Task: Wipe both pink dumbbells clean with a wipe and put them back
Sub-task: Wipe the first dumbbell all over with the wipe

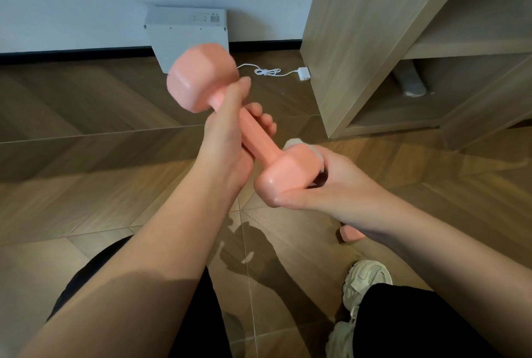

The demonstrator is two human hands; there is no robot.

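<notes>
A pink dumbbell (201,76) is held up above the wooden floor, tilted from upper left to lower right. My left hand (227,138) grips its handle. My right hand (322,179) cups the near head (288,170) and presses a white wipe (295,143) against it; most of the wipe is hidden behind the head and my fingers. The second pink dumbbell (349,233) lies on the floor under my right forearm, with only a small part showing.
A white flat device (187,32) leans on the wall ahead, with a white cable and plug (303,73) on the floor. A wooden shelf unit (403,40) stands at the right. My knees and a white shoe (365,280) are below.
</notes>
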